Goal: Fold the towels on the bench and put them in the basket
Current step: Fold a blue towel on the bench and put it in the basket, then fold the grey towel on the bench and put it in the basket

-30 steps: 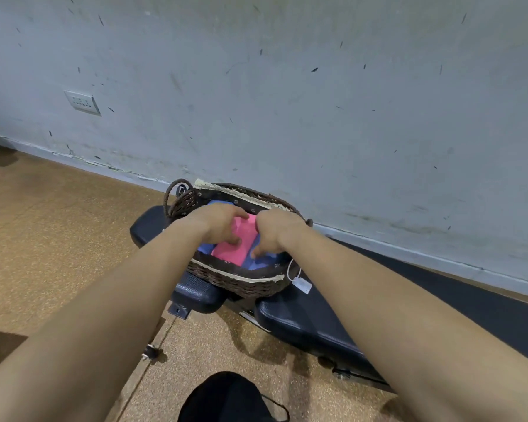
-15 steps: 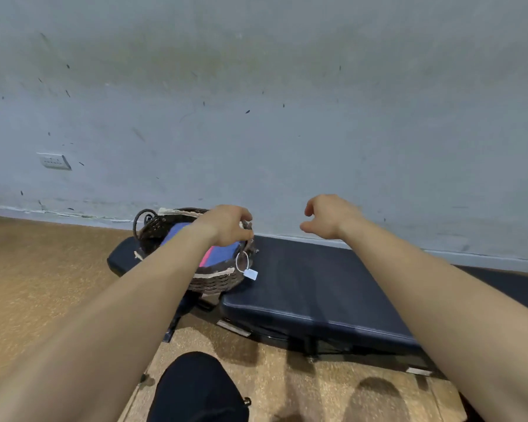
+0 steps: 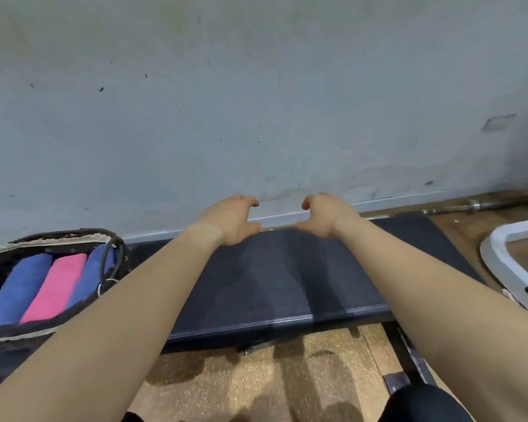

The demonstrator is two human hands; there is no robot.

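Now we hold our left hand (image 3: 230, 219) and right hand (image 3: 325, 216) side by side over the far edge of the black padded bench (image 3: 281, 281), fingers half curled, gripping nothing. Left of the bench pad, the wicker basket (image 3: 58, 236) holds three rolled towels: blue towel (image 3: 16, 287), pink towel (image 3: 57, 287), second blue towel (image 3: 87, 275). No towel shows on the bench; we judge the task essentially complete, and the next move only a check for stragglers.
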